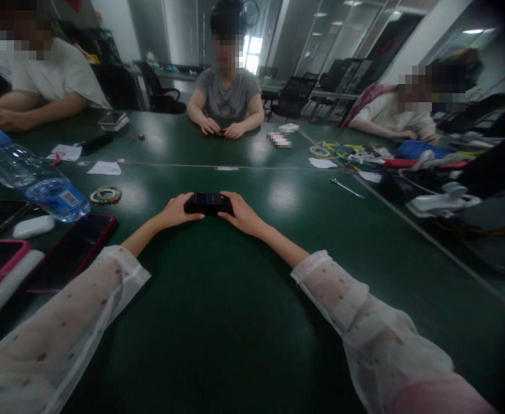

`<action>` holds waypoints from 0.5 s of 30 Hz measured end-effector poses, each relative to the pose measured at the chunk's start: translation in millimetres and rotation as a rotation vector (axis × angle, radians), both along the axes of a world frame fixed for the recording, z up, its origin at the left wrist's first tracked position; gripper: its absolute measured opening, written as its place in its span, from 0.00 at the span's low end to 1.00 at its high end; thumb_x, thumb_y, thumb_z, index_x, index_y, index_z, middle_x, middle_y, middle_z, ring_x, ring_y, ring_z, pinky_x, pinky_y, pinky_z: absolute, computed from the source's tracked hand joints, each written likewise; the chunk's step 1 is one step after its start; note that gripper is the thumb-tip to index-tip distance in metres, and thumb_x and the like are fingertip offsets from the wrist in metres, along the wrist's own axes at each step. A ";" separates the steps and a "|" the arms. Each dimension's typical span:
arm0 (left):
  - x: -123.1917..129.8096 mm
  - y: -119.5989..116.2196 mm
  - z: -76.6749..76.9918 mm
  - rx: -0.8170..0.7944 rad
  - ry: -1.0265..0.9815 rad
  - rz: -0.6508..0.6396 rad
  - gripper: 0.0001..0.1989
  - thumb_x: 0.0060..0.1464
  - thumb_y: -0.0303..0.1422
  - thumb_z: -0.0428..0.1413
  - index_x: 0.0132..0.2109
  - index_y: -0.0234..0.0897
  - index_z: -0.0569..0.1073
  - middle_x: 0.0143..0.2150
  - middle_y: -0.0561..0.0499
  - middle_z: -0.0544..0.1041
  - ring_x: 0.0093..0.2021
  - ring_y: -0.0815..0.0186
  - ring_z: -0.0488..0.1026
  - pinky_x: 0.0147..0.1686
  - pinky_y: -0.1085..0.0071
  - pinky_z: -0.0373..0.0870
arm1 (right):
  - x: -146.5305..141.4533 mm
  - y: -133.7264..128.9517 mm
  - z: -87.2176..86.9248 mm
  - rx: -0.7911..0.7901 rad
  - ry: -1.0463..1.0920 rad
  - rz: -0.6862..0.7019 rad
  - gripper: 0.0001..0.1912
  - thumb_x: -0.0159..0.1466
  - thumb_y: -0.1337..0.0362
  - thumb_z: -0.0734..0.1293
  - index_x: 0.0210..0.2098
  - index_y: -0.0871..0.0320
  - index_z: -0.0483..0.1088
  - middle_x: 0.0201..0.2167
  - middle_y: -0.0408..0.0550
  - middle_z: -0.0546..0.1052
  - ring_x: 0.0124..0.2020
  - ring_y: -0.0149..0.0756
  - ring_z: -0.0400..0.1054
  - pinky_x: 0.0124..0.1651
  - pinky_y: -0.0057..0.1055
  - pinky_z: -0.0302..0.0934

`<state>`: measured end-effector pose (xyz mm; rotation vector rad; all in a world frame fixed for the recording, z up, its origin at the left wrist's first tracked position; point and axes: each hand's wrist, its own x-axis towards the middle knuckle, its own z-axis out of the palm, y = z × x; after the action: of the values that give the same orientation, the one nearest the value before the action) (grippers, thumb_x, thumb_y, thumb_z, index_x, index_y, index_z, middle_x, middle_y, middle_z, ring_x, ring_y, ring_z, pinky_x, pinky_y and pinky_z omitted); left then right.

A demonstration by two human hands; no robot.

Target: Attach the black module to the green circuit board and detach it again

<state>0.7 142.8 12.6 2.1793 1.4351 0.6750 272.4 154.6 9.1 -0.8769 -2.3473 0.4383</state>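
A small black device with a dark screen face is between my two hands, low over the green table. My left hand grips its left end, fingers behind and thumb along the near edge. Its right end is held by my right hand in the same way. To the left of my left hand lies a beaded bracelet. Part of the device is covered by my fingers.
At left are a water bottle, a red-edged phone, a pink-cased phone and a white case. A wrench and tangled cables lie at right. Across the table sits a person; others sit left and right.
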 end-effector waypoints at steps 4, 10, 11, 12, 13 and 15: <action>0.6 -0.1 -0.2 -0.005 -0.026 0.024 0.36 0.47 0.52 0.64 0.58 0.36 0.69 0.55 0.38 0.74 0.54 0.47 0.72 0.56 0.48 0.65 | 0.3 0.2 -1.4 -0.005 0.009 0.009 0.31 0.67 0.57 0.66 0.65 0.53 0.54 0.60 0.59 0.66 0.62 0.52 0.62 0.62 0.60 0.61; -0.4 0.4 0.0 0.010 -0.088 -0.012 0.31 0.46 0.49 0.65 0.54 0.38 0.72 0.51 0.42 0.76 0.51 0.48 0.73 0.54 0.49 0.68 | 1.4 4.9 -2.7 -0.048 0.057 0.018 0.32 0.65 0.59 0.69 0.65 0.54 0.54 0.61 0.59 0.66 0.62 0.52 0.62 0.62 0.58 0.61; -1.0 0.9 -0.7 0.006 -0.091 -0.017 0.31 0.46 0.49 0.65 0.54 0.38 0.72 0.51 0.42 0.76 0.51 0.48 0.73 0.54 0.49 0.68 | 1.8 6.2 -2.5 -0.065 0.075 0.022 0.33 0.64 0.59 0.70 0.64 0.53 0.55 0.60 0.58 0.67 0.62 0.52 0.62 0.62 0.58 0.61; -1.8 1.5 -1.7 -0.001 -0.094 -0.020 0.31 0.46 0.48 0.65 0.54 0.37 0.72 0.51 0.41 0.76 0.51 0.48 0.73 0.54 0.49 0.68 | 2.2 7.5 -2.1 -0.083 0.093 0.027 0.33 0.63 0.60 0.71 0.63 0.53 0.56 0.60 0.57 0.67 0.61 0.52 0.63 0.61 0.57 0.61; -2.5 2.2 -2.9 -0.008 -0.099 -0.020 0.31 0.46 0.48 0.65 0.54 0.37 0.72 0.51 0.41 0.76 0.51 0.48 0.73 0.54 0.49 0.68 | 2.6 8.7 -1.7 -0.099 0.109 0.034 0.32 0.62 0.60 0.71 0.62 0.52 0.57 0.59 0.56 0.68 0.61 0.51 0.63 0.61 0.57 0.61; -3.4 3.4 -5.6 -0.012 -0.122 -0.021 0.31 0.46 0.47 0.66 0.54 0.37 0.72 0.52 0.41 0.76 0.52 0.48 0.74 0.54 0.48 0.67 | 3.2 10.3 -1.2 -0.123 0.132 0.047 0.31 0.62 0.60 0.72 0.61 0.52 0.58 0.58 0.56 0.69 0.60 0.51 0.64 0.60 0.56 0.61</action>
<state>-2.7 146.1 7.0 2.1029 1.3486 0.7751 275.6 165.0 7.9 -0.8238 -2.2421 0.6468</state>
